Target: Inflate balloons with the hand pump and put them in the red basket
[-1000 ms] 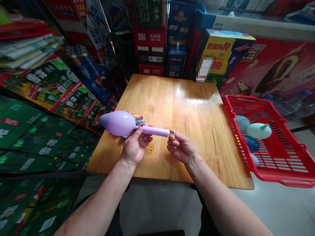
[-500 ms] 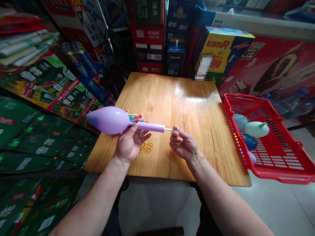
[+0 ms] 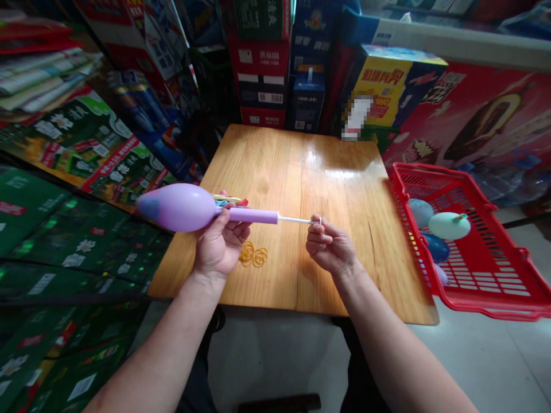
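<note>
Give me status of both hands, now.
Left hand: holding purple balloon on pump. Right hand: gripping extended white pump rod. Nothing visible blocking the rod.

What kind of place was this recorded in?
Probably a small shop or its storeroom: stacked green cartons, a red shopping basket and a large ice-cream advertisement surround the wooden table.

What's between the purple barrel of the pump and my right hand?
The pump's white rod spans from the purple barrel to your right hand, above the wooden table, as the head view shows.
</note>
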`<control>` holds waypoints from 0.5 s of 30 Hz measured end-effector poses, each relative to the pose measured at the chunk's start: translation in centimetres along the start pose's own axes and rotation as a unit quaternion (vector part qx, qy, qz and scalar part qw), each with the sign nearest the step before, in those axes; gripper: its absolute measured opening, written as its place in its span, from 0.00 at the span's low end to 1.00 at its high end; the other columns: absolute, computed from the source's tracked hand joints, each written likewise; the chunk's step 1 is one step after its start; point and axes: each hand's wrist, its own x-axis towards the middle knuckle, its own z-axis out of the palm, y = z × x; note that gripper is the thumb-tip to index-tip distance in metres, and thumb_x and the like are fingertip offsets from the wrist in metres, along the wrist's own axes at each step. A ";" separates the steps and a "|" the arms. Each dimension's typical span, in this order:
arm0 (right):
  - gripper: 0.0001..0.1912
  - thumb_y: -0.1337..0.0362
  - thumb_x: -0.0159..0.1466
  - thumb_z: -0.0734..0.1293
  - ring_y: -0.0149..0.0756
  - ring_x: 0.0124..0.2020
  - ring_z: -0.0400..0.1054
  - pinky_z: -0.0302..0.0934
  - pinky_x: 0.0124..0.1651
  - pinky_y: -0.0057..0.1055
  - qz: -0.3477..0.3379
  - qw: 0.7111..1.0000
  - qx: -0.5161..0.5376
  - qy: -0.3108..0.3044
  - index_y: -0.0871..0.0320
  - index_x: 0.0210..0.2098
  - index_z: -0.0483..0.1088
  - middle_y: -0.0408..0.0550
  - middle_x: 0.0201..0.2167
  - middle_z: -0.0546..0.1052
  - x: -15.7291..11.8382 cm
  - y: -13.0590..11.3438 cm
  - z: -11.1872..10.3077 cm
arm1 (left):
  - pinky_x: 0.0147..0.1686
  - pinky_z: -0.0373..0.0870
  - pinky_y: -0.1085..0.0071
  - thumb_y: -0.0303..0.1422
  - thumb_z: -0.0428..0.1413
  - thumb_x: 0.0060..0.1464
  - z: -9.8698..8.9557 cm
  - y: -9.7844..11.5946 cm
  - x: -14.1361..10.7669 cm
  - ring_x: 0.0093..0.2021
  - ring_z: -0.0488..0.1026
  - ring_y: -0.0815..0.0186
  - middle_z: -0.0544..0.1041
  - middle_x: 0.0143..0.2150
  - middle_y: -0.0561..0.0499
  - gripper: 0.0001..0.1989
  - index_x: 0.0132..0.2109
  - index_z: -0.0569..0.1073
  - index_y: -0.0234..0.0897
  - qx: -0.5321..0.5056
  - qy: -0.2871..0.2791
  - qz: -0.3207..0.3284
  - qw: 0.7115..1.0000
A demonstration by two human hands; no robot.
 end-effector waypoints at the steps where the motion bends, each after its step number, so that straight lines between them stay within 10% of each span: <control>1: 0.04 0.71 0.71 0.68 0.20 0.17 0.52 0.53 0.21 0.18 -0.007 1.000 0.002 0.000 0.58 0.39 0.73 0.35 0.23 0.71 0.0 0.0 0.0 | 0.35 0.79 0.72 0.36 0.66 0.60 0.0 0.0 -0.1 0.42 0.84 0.61 0.85 0.49 0.45 0.11 0.49 0.81 0.41 -0.001 0.001 0.009 1.000; 15: 0.01 0.70 0.70 0.69 0.20 0.17 0.54 0.53 0.22 0.17 0.027 1.000 -0.013 -0.002 0.59 0.40 0.73 0.37 0.23 0.73 0.5 1.3 0.0 | 0.36 0.79 0.71 0.36 0.66 0.59 0.2 -1.1 -0.5 0.40 0.84 0.61 0.86 0.46 0.43 0.12 0.49 0.81 0.39 0.000 -0.008 -0.047 0.999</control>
